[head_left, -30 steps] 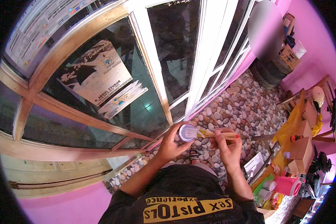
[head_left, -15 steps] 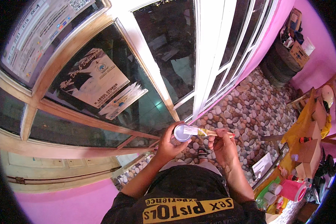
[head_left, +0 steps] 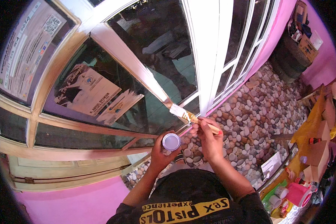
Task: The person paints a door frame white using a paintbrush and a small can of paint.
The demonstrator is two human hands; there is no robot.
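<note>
The left hand (head_left: pixel 158 155) is wrapped around a small round tin (head_left: pixel 171 142), holding it upright at chest height so that its open top, filled with pale paint, faces the camera. The right hand (head_left: pixel 209 140) is closed around the wooden handle of a paintbrush (head_left: pixel 190 116), fingers pinched along the shaft. The brush points up and to the left, and its white-loaded bristles lie against the lower end of a slanting wooden bar of the window frame (head_left: pixel 130 61), where fresh white gives way to bare brown wood. The tin sits just below and left of the brush, near it but not touching.

Behind the dark glass of the window, a poster (head_left: pixel 87 93) and some leaflets (head_left: pixel 119 108) are stuck up, and another printed sheet (head_left: pixel 24 52) shows in the pane at upper left. The upright white post (head_left: pixel 209 48) to the right of the brush is already painted. Below the window runs a pink wall (head_left: pixel 74 203). The floor (head_left: pixel 257 112) is patterned with rounded pebbles. At the far right stand cardboard boxes (head_left: pixel 317 156), and a pink plastic container (head_left: pixel 300 194) sits with small pots near the lower right edge
</note>
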